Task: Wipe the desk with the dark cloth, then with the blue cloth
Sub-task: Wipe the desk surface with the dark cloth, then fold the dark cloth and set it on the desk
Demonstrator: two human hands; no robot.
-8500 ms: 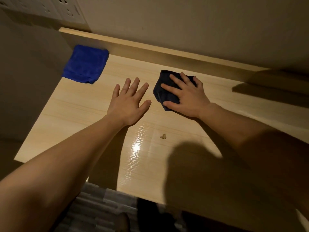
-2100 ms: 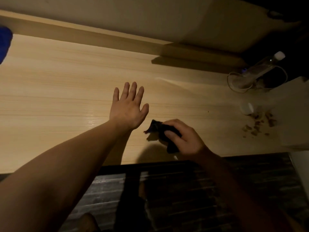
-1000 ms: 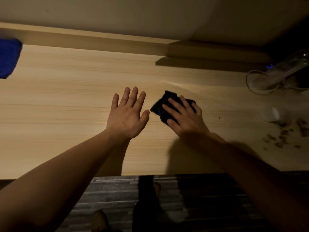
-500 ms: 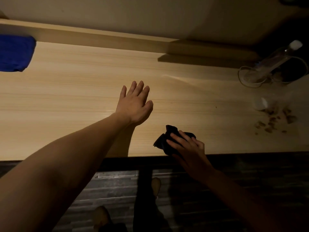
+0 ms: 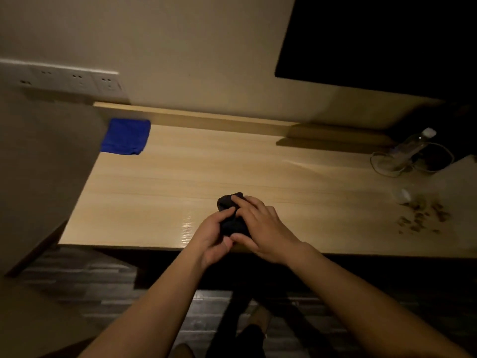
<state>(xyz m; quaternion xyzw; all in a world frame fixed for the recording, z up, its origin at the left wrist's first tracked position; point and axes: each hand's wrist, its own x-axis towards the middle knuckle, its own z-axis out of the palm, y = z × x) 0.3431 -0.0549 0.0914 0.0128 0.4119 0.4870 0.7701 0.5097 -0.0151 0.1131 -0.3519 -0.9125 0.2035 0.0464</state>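
The dark cloth [image 5: 230,218] is bunched up between both hands, just above the front edge of the light wooden desk [image 5: 180,187]. My left hand [image 5: 215,236] grips its left side with the fingers curled. My right hand [image 5: 260,228] holds it from the right, fingers laid over the top. The blue cloth [image 5: 125,136] lies folded flat at the desk's far left corner, well away from both hands.
A clear plastic bottle [image 5: 410,146] lies with a white cable [image 5: 382,166] at the far right. Near them sit a small white cap [image 5: 402,196] and scattered brown crumbs [image 5: 423,218]. A wall panel closes off the left side; sockets [image 5: 77,81] line the wall.
My left hand has lifted off the desk and come back to grip the dark cloth with my right hand. The view has pulled back and shifted left.
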